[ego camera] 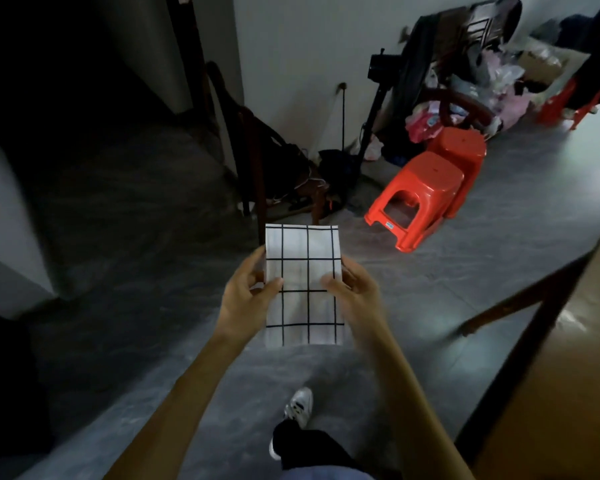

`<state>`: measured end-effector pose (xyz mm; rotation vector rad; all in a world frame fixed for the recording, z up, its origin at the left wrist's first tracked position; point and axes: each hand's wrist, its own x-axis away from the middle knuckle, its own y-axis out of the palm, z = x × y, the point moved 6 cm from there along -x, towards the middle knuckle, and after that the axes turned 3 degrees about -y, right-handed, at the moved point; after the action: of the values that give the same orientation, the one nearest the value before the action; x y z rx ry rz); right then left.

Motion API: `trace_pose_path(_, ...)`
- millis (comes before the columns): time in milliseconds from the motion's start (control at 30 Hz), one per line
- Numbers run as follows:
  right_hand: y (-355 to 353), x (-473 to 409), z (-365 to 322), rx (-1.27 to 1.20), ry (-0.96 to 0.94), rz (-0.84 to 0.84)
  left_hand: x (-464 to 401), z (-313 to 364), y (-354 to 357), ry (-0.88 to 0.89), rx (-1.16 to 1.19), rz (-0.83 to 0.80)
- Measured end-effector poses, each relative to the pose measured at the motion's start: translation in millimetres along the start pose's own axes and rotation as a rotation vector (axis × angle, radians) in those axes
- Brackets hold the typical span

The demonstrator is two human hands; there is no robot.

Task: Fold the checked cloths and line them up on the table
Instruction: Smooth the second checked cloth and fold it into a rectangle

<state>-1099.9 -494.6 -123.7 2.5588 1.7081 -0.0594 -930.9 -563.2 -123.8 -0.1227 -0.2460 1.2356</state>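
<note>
Checked cloth [303, 282] folded, pinched between left hand [248, 292], right hand [352, 289] grip.

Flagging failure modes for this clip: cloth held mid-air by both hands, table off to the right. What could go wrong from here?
1. The checked cloth is held only at its side edges, by the left hand and right hand; its lower half hangs free, so the fold may open.
2. The table lies far right; carrying the cloth there may loosen the grip.
3. The red stools stand on the floor ahead, a possible trip hazard.
</note>
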Motion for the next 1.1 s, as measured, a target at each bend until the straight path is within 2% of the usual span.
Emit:
trace_pose_path(167,-50,-90,-18,-0.074,-0.040,0.107,-88,56,56,0.064,0.028,-0.035)
trace_pose_path(333,-126,-141,-30,-0.079,-0.041,0.231,-157,100,135,0.094,0.091,-0.157)
trace_pose_path(467,-189,-163,-32,-0.069,-0.013,0.370,-196,113,208,0.049,0.148,-0.314)
trace_pose_path(700,-288,-217,-4,-0.014,0.066,0.570,-285,123,330,0.034,0.098,-0.540)
trace_pose_path(900,-363,-294,2,0.075,0.095,0.735,-385,148,427,0.055,0.089,-0.656)
trace_pose_path(1100,-436,-357,-9,0.178,0.128,0.872,-467,188,520,0.278,-0.096,-0.781)
